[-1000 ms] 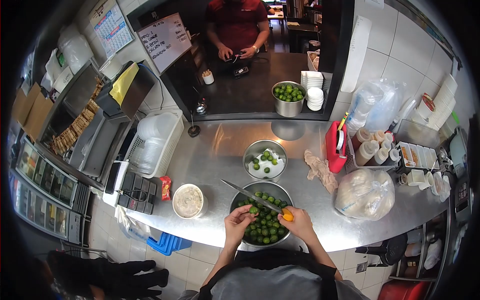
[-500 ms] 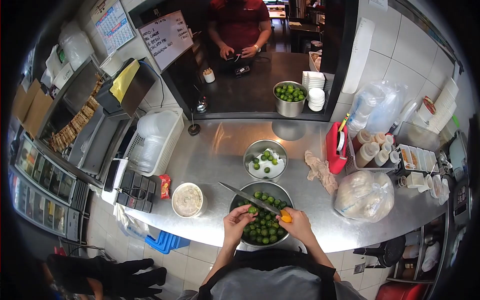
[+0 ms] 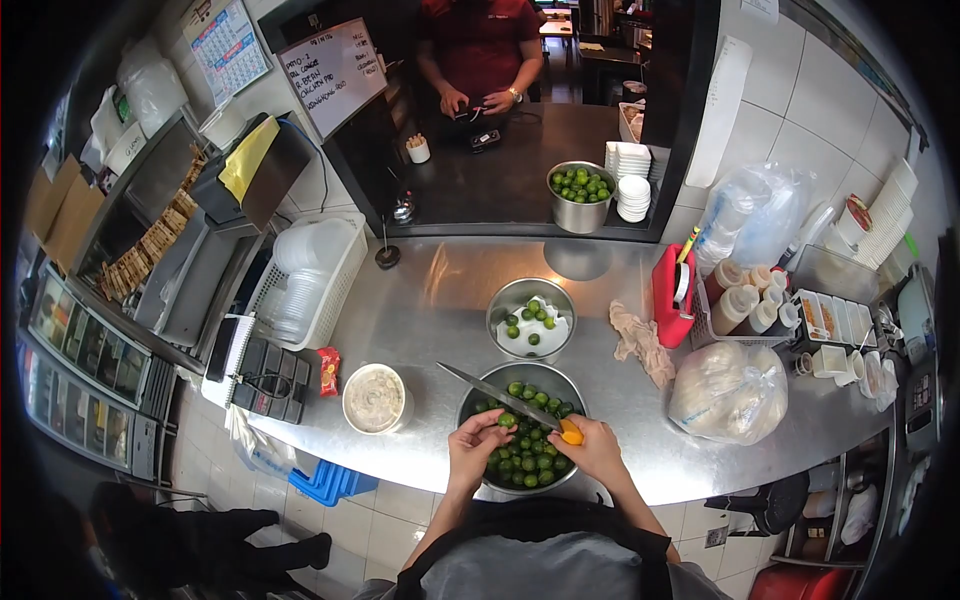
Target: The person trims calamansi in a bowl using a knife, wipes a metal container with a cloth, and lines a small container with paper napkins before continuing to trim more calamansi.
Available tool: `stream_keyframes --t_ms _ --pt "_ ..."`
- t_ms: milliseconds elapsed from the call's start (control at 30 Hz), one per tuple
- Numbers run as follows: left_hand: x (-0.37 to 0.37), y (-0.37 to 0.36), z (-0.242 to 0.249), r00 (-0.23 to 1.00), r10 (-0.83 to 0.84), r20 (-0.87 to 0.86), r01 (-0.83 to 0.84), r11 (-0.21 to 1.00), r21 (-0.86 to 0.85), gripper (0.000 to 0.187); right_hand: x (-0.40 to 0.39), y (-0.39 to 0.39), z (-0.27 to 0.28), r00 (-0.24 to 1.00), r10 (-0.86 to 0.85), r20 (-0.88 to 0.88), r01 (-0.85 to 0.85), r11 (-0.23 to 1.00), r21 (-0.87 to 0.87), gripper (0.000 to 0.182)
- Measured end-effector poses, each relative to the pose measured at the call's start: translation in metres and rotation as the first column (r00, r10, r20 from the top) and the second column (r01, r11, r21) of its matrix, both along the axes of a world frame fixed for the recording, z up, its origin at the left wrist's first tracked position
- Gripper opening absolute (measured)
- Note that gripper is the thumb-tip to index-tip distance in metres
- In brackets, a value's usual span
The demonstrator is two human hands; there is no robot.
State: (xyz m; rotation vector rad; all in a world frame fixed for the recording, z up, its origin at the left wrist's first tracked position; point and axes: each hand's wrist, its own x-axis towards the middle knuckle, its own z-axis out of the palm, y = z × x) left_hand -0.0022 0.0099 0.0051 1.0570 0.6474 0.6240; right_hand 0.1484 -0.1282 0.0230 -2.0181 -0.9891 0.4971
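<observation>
My right hand (image 3: 596,447) is closed round the yellow handle of a long knife (image 3: 490,390), whose blade points up and left across a steel bowl (image 3: 574,384) full of small green limes (image 3: 527,462). Over the bowl's left side, my left hand (image 3: 474,446) pinches one green lime (image 3: 507,420) between thumb and fingers, just below the blade. Just beyond stands a smaller steel bowl (image 3: 494,313) with a few limes on a white lining.
A tub (image 3: 377,399) and a red packet (image 3: 329,372) lie left. On the right are a cloth (image 3: 640,342), a plastic bag (image 3: 728,392) and bottles (image 3: 735,308). A person (image 3: 480,50) stands behind the pass; another person (image 3: 190,540) is at lower left.
The person at lower left has shifted left. My hands, the knife and the pinched lime have hardly moved.
</observation>
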Motion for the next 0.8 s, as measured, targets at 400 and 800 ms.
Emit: stream_keyframes --t_ms 400,800 --pt "-0.003 0.004 0.001 0.998 -0.005 0.069 0.017 0.984 -0.178 0.029 0.001 0.001 -0.007 1.0 0.011 -0.008 -0.011 0.998 0.066 0.033" --pt "0.01 0.011 -0.001 0.972 -0.044 0.231 0.128 0.923 -0.363 0.027 0.005 0.014 0.031 0.987 -0.014 0.163 -0.018 0.981 0.193 0.051"
